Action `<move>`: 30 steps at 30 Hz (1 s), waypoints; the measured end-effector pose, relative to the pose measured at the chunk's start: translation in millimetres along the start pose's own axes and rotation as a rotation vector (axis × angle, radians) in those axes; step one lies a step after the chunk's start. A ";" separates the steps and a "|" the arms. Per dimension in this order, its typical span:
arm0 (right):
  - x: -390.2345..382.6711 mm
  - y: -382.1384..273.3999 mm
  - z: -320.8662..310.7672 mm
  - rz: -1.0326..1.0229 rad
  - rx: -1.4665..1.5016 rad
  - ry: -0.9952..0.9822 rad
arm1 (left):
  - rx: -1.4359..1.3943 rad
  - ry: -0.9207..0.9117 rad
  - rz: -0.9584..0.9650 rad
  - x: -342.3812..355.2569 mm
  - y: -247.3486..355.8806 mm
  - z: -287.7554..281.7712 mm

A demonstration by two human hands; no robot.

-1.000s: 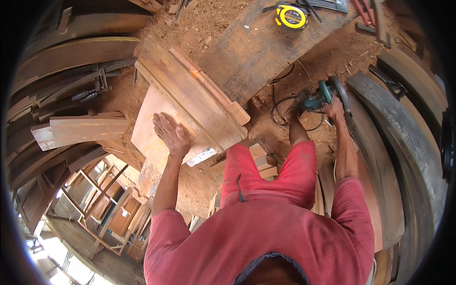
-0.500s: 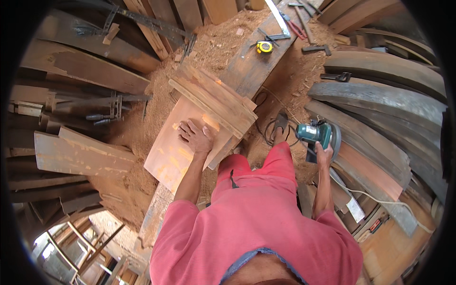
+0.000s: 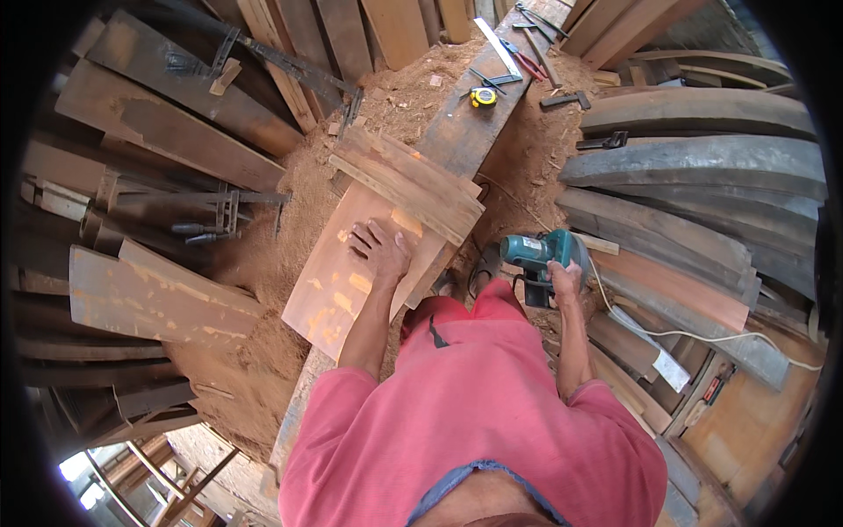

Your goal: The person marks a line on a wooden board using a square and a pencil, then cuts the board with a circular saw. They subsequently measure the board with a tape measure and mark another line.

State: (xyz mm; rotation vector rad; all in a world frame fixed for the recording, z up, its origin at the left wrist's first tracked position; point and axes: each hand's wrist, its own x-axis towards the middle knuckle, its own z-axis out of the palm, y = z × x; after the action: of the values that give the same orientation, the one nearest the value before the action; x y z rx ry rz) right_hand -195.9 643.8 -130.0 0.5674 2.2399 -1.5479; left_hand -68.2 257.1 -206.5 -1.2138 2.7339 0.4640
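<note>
My left hand (image 3: pixel 382 252) lies with spread fingers on a flat reddish-brown board (image 3: pixel 303 303) marked with pale orange patches. The board rests on a long wooden bench beam (image 3: pixel 457 145), and a rough brown plank (image 3: pixel 404 189) lies across its far end. Off to the right, my right hand (image 3: pixel 564 279) is wrapped around the handle of a teal circular saw (image 3: pixel 527 250), which hangs beside the bench with its motor pointing left. The round grey part on the saw's right side is partly hidden by its body and my hand.
Farther along the beam are a yellow tape measure (image 3: pixel 482 97), a try square (image 3: pixel 499 51) and red-handled pliers (image 3: pixel 530 65). Curved timbers (image 3: pixel 694 167) are stacked at right, boards (image 3: pixel 167 123) at left. A pale cord (image 3: pixel 676 333) crosses the right-hand wood. Sawdust (image 3: pixel 255 369) covers the floor.
My right hand has brought the circular saw leftward, closer to the bench and board. My left hand keeps its place on the board. The whole view has shifted slightly.
</note>
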 end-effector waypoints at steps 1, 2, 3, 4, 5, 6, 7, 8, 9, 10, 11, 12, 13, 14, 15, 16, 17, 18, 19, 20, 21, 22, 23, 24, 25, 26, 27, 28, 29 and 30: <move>-3.1 -3.3 5.3 -0.044 -0.047 -0.024 | 0.008 -0.014 -0.010 -0.8 -3.4 -0.9; -4.4 -8.0 8.3 -0.083 -0.052 -0.028 | -0.008 -0.035 0.001 0.8 -6.1 -1.6; -3.5 -13.5 7.2 -0.125 -0.061 -0.029 | -0.028 -0.056 0.012 2.8 -3.1 -4.8; -4.8 -18.2 6.3 -0.167 -0.069 -0.030 | -0.050 -0.077 0.025 3.4 0.3 -8.6; -7.5 -21.4 3.7 -0.144 -0.124 -0.031 | -0.048 -0.076 0.034 2.5 2.1 -8.9; -11.5 -29.0 4.6 -0.180 -0.132 -0.035 | -0.046 -0.070 0.037 2.1 -0.1 -7.9; -15.4 -36.8 4.7 -0.216 -0.141 -0.039 | -0.044 -0.063 0.040 1.9 -2.5 -6.8; -20.5 -43.4 6.3 -0.253 -0.150 -0.044 | -0.039 -0.061 0.034 1.9 -5.1 -5.6; -24.4 -45.7 5.3 -0.252 -0.123 -0.030 | -0.039 -0.063 0.032 2.0 -3.2 -4.9; -28.6 -47.6 4.8 -0.251 -0.096 -0.017 | -0.039 -0.064 0.029 2.2 -2.4 -4.6; -32.4 -49.7 4.9 -0.250 -0.069 -0.006 | -0.033 -0.053 0.034 2.8 -3.0 -4.8; -36.1 -50.6 3.2 -0.233 -0.036 0.016 | -0.027 -0.047 0.036 0.6 -3.0 -5.7; -39.3 -51.8 2.3 -0.216 -0.004 0.037 | -0.021 -0.041 0.037 -1.4 -3.3 -6.7; -42.1 -53.2 2.0 -0.201 0.028 0.056 | -0.035 -0.051 0.049 -1.4 -3.4 -7.8; -44.3 -51.7 0.4 -0.210 0.064 0.049 | -0.043 -0.059 0.063 0.6 -4.1 -13.4; -46.1 -51.3 -2.7 -0.220 0.099 0.041 | -0.051 -0.065 0.076 1.1 -4.9 -19.6; -47.9 -51.0 -5.0 -0.230 0.135 0.031 | -0.047 -0.081 0.083 -2.1 -8.7 -20.1; -48.2 -53.7 -5.6 -0.231 0.132 0.039 | -0.046 -0.086 0.091 -2.8 -11.9 -21.1; -49.7 -55.9 -5.8 -0.233 0.128 0.046 | -0.045 -0.090 0.098 -1.9 -15.2 -22.4; -50.4 -58.4 -4.5 -0.235 0.125 0.053 | -0.040 -0.095 0.100 1.3 -18.9 -24.3; -52.4 -60.7 -4.0 -0.242 0.104 0.060 | -0.039 -0.113 0.103 0.1 -20.4 -24.7; -53.3 -63.7 -3.1 -0.259 0.081 0.057 | -0.037 -0.129 0.106 0.5 -20.5 -25.1; -53.9 -66.8 -1.6 -0.277 0.058 0.054 | -0.040 -0.134 0.101 2.0 -18.9 -25.2; -56.5 -70.6 1.4 -0.287 0.036 0.049 | -0.037 -0.142 0.094 1.7 -20.2 -26.2; -56.9 -74.9 2.1 -0.296 0.001 0.026 | -0.033 -0.150 0.087 1.5 -20.7 -27.0; -56.8 -79.7 2.0 -0.305 -0.034 0.004 | -0.039 -0.162 0.083 1.3 -19.6 -27.5; -58.7 -85.6 3.5 -0.312 -0.067 -0.018 | -0.042 -0.173 0.078 1.6 -19.3 -27.5; -61.3 -91.1 4.2 -0.324 -0.084 -0.031 | -0.044 -0.185 0.075 2.1 -18.8 -27.6; -64.7 -96.3 4.1 -0.335 -0.102 -0.042 | -0.045 -0.196 0.073 1.2 -18.8 -27.5; -67.9 -103.2 0.7 -0.345 -0.120 -0.044 | -0.048 -0.210 0.078 0.0 -14.3 -22.9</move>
State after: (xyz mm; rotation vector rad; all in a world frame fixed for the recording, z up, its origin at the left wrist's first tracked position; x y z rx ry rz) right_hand -190.9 601.8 -13.9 0.1140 2.4728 -1.5453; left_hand -57.2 240.7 -188.1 -1.0070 2.6116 0.6304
